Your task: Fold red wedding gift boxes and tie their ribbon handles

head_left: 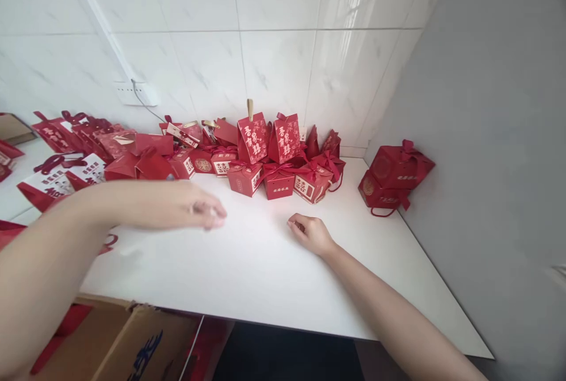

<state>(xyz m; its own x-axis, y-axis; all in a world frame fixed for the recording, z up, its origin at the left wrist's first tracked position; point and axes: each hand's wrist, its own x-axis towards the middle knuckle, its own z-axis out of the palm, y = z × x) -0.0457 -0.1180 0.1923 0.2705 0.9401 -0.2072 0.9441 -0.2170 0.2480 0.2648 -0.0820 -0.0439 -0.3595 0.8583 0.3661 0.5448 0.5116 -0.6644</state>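
My left hand [197, 207] hovers over the left-middle of the white table [247, 269], smeared by motion. Its fingers bend downward, and whether anything is between them cannot be made out. My right hand [312, 232] is at the tabletop right of centre, fingers curled into a loose fist with nothing visible inside. Behind both hands stands a row of red gift boxes with ribbons; closest to my right hand are a ribboned red box [278, 185] and another with a white label [313, 183]. Two taller peaked boxes, one with a gold loop [253, 139], rise behind them.
Two stacked red boxes [389, 174] stand at the right by a grey panel [477, 133]. More red bags [88, 133] and white-fronted boxes [91, 171] crowd the left. Below the table's front edge sits an open cardboard carton [145, 342]. A tiled wall [278, 56] closes the back.
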